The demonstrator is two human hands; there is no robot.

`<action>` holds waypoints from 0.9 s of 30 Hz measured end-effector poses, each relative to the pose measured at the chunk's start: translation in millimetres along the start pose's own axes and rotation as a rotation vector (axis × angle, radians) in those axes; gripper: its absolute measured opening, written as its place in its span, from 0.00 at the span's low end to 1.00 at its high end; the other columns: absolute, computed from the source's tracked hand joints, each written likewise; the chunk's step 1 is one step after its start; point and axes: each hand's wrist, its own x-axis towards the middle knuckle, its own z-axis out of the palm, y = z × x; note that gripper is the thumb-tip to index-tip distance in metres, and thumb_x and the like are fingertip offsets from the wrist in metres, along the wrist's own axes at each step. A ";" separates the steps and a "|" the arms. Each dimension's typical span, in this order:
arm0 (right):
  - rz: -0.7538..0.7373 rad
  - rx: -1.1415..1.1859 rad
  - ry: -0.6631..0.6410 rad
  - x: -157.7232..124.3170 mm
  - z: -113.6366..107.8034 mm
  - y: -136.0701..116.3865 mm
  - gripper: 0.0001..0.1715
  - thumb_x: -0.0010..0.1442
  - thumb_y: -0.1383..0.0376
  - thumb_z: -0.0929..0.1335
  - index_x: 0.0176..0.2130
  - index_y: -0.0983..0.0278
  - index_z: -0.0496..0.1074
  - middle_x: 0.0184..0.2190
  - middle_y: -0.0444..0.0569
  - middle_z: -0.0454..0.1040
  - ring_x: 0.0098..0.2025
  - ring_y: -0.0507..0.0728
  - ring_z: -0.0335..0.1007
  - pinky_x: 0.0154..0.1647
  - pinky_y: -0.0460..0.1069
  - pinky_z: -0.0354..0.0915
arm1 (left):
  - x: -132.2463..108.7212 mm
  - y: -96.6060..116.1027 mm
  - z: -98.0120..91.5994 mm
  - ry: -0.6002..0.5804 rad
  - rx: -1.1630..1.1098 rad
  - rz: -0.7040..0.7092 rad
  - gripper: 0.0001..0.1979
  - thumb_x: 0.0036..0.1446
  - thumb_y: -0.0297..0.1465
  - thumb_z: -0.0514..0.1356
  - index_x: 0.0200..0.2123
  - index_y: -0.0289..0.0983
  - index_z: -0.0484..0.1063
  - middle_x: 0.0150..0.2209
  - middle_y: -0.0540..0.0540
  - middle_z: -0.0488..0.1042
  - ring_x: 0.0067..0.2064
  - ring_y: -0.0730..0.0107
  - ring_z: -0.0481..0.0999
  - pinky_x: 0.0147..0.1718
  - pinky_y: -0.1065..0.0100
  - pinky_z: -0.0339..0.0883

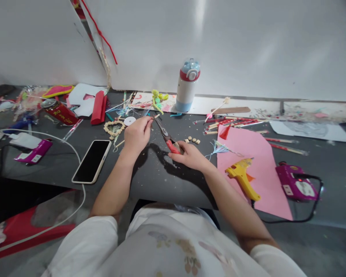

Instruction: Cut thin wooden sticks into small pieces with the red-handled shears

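Observation:
My right hand (pixel 189 156) is closed round the red handles of a pair of pliers (pixel 165 135), whose jaws point up and left. Pinched in the fingers of my left hand (pixel 137 134) is a thin wooden stick (pixel 157 115); its pale end pokes out by the plier tips. Whether the jaws grip the stick is too small to tell. Several small cut wooden pieces (pixel 192 140) lie on the dark table beyond my right hand. A heart-shaped beige ornament (pixel 114 129) and a white disc (pixel 130 121) sit just left of my left hand.
A phone (pixel 92 161) and white cable (pixel 75 150) lie at left, near a red can (pixel 60 112). A bottle (pixel 188 86) stands at the back. Right are wrapped sticks (pixel 227 125), pink paper (pixel 266 173), a yellow glue gun (pixel 243 177) and a purple power box (pixel 296 182).

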 end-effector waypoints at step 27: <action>0.195 0.861 0.182 13.7 -21.7 15.9 0.21 0.54 0.48 0.66 0.34 0.63 0.65 0.24 0.45 0.71 0.26 0.52 0.71 0.31 0.48 0.68 | -20.0 35.0 35.5 -0.467 -0.619 -0.315 0.25 0.61 0.48 0.46 0.47 0.36 0.70 0.43 0.43 0.77 0.43 0.67 0.76 0.43 0.66 0.68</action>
